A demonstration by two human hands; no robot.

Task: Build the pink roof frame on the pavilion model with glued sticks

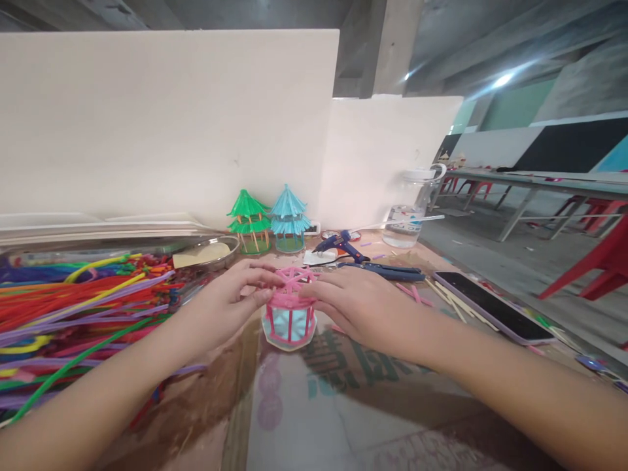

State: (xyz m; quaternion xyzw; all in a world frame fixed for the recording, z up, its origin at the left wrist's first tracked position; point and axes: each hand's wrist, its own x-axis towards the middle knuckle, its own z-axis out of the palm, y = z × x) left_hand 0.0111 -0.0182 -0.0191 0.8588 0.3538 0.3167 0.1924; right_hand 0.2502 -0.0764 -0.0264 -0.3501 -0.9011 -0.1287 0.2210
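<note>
A small pink pavilion model (290, 314) stands upright on the table in front of me, with pink posts, an open spoked top and a pale blue many-sided base. From the left, my left hand (248, 288) has its fingers curled against the model's upper rim. On the opposite side my right hand (350, 301) grips the same rim, fingertips pressed to the pink frame. Both thumbs are partly hidden. Behind it are a finished-looking green pavilion model (250, 222) and a light blue pavilion model (288, 219), each with a two-tier roof.
Bundles of coloured pipe cleaners (88, 307) cover the left side, near a metal bowl (216, 252). At right lie a glue gun (343, 246), blue-handled pliers (387, 270), thin wooden sticks (461, 304) and a phone (490, 306). A water jug (407, 212) stands behind them.
</note>
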